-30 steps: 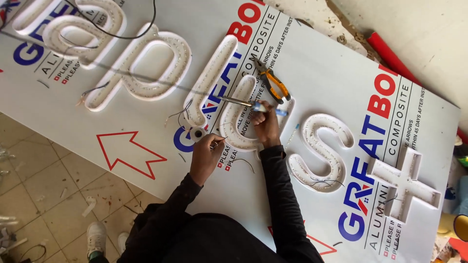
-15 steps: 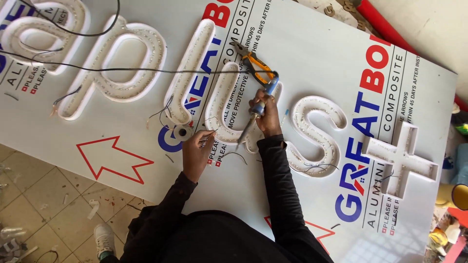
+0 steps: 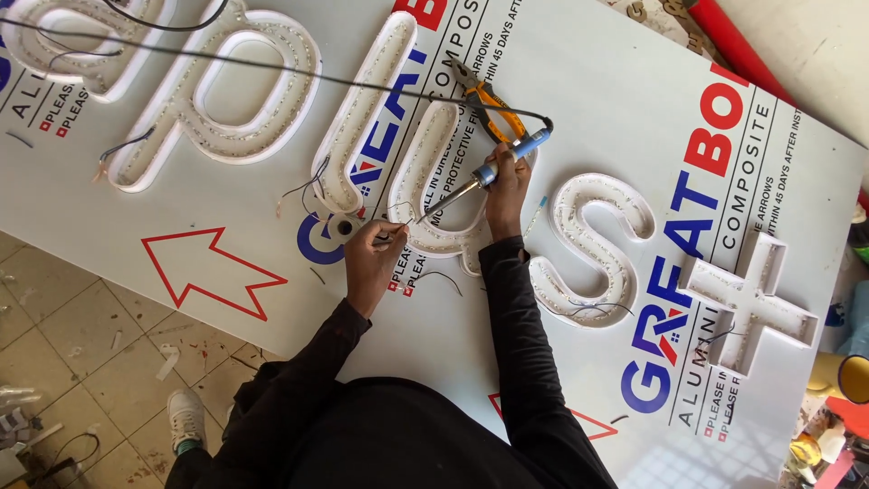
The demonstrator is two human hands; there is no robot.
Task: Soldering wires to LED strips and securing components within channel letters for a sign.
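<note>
The right hand (image 3: 507,181) grips the blue handle of a soldering iron (image 3: 484,177), whose long axis slants down-left from the hand, tip pointing at the left hand (image 3: 373,254). That hand pinches a thin wire (image 3: 398,226) just beside the tip, against the U-shaped letter (image 3: 425,163) mid-worktop (image 3: 597,100). Orange pliers (image 3: 493,104) lie just beyond.

There were two hands (image 3: 371,258) at work, one soldering iron (image 3: 489,175), one pair of orange-handled pliers (image 3: 487,102), six white channel letters and signs (image 3: 597,249), and two complete red outlined arrows (image 3: 208,270) on one white printed panel (image 3: 588,72).
</note>
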